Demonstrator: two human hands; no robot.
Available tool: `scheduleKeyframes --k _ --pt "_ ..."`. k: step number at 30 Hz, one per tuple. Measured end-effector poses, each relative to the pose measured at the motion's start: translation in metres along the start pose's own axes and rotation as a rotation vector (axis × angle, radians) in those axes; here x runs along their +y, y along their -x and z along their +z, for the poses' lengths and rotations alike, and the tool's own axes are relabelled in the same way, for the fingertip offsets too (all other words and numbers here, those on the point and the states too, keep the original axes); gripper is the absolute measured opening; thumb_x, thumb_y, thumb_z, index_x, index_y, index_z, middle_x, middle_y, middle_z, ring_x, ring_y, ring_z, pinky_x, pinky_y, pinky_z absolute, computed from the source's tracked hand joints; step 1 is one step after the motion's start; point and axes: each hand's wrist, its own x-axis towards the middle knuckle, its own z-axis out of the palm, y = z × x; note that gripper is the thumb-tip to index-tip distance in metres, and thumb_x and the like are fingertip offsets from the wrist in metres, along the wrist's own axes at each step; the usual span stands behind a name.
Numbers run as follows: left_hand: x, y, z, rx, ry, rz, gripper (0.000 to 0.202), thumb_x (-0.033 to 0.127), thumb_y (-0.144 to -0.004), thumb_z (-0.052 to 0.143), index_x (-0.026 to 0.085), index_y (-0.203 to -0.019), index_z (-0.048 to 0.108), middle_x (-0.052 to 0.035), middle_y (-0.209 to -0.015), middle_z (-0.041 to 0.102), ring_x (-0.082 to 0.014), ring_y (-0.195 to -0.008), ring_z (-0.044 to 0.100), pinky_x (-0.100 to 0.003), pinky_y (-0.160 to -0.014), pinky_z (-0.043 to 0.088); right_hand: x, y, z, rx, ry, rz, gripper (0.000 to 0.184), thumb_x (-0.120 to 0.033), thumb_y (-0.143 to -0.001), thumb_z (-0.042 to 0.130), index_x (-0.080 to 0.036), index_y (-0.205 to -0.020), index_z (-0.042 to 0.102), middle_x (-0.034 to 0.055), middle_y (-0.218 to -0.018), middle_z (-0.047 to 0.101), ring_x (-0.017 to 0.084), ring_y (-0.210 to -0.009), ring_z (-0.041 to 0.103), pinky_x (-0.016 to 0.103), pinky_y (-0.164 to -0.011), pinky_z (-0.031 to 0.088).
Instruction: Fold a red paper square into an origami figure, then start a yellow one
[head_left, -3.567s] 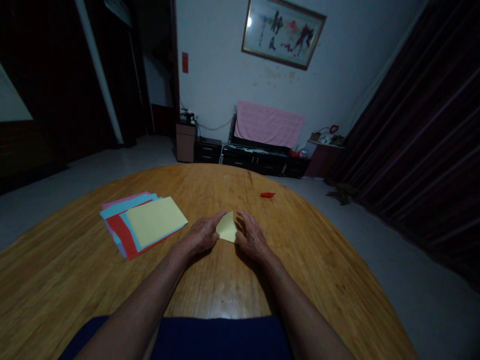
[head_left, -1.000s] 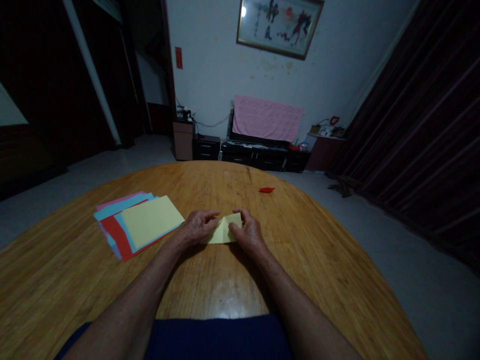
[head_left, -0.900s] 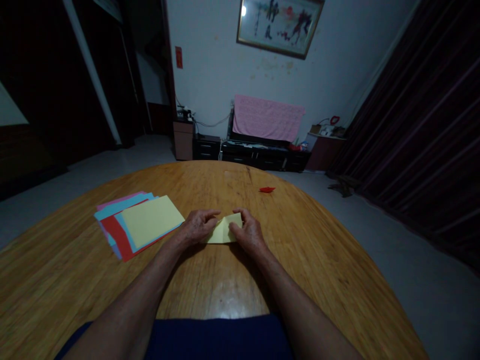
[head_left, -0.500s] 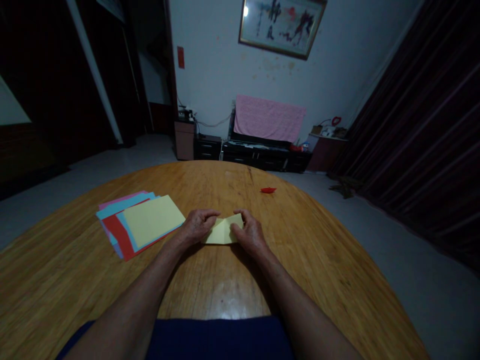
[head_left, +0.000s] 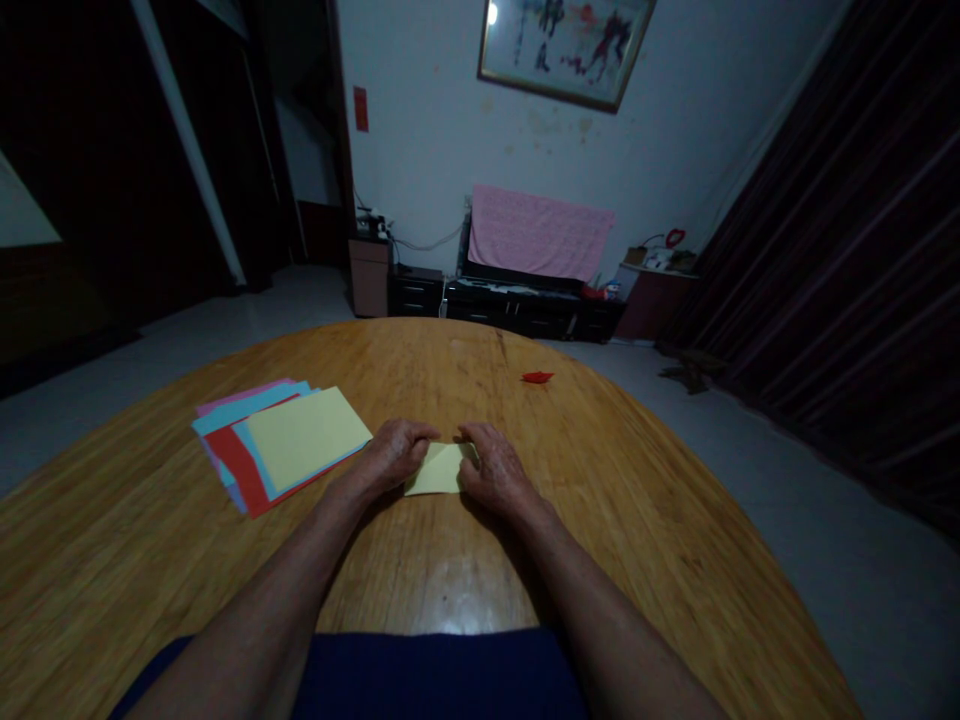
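A pale yellow piece of folded paper (head_left: 441,470) is held low over the wooden table, between my two hands. My left hand (head_left: 397,452) grips its left end, thumb and fingers closed on the edge. At the other end my right hand (head_left: 495,470) is closed on the paper, with the thumb on the near face and the fingers curled over the far edge. Parts of both paper ends are hidden by my hands. Left of my left hand lies a stack of coloured paper sheets (head_left: 307,440), a yellow one on top.
The round wooden table (head_left: 637,520) spreads beneath my arms. A small red folded paper piece (head_left: 537,378) sits toward its far right edge. Beyond the table are a low black cabinet (head_left: 517,312), a pink cloth (head_left: 540,235) and a dark curtain (head_left: 825,230) at right.
My right hand has shifted a little left, toward my left hand. The upright crease that showed in the middle of the yellow paper is no longer plain, and its face looks flatter.
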Motion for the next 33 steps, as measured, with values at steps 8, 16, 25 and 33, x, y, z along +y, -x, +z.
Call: scheduleKeyframes --k 8,16,25,33 --pt "0.011 0.003 -0.003 -0.005 0.134 0.008 0.036 0.021 -0.083 0.048 0.019 -0.108 0.073 -0.0064 -0.102 0.075 -0.0190 -0.090 0.067 -0.030 -0.084 0.048 -0.003 -0.005 -0.008 0.007 0.022 0.129 0.036 -0.019 -0.082 0.050 -0.013 -0.113 0.066 0.0129 -0.109 0.068 0.024 -0.103 0.060 0.038 -0.094 0.041" --pt "0.015 0.004 -0.004 -0.004 0.222 -0.049 0.034 0.026 -0.082 0.051 0.018 -0.106 0.074 -0.0071 -0.098 0.075 -0.0196 -0.088 0.067 -0.031 -0.083 0.049 0.001 -0.009 -0.013 -0.042 -0.217 0.252 0.023 -0.019 -0.077 0.051 -0.018 -0.082 0.073 0.0025 -0.072 0.068 0.015 -0.068 0.060 0.023 -0.062 0.042" --pt "0.016 0.004 -0.003 -0.016 0.276 -0.057 0.035 0.027 -0.081 0.052 0.016 -0.106 0.074 -0.0093 -0.096 0.075 -0.0203 -0.085 0.066 -0.030 -0.078 0.049 0.008 -0.014 -0.005 -0.035 -0.367 0.392 0.018 -0.020 -0.074 0.055 -0.016 -0.077 0.071 0.0017 -0.067 0.065 0.013 -0.059 0.056 0.021 -0.053 0.039" --pt "0.021 0.005 -0.002 -0.035 0.295 -0.079 0.035 0.027 -0.079 0.052 0.019 -0.105 0.075 -0.0070 -0.082 0.075 -0.0192 -0.078 0.064 -0.027 -0.068 0.047 0.006 -0.015 -0.011 -0.102 -0.407 0.378 0.014 -0.016 -0.071 0.053 -0.015 -0.070 0.067 0.0002 -0.064 0.061 0.011 -0.057 0.053 0.019 -0.051 0.037"
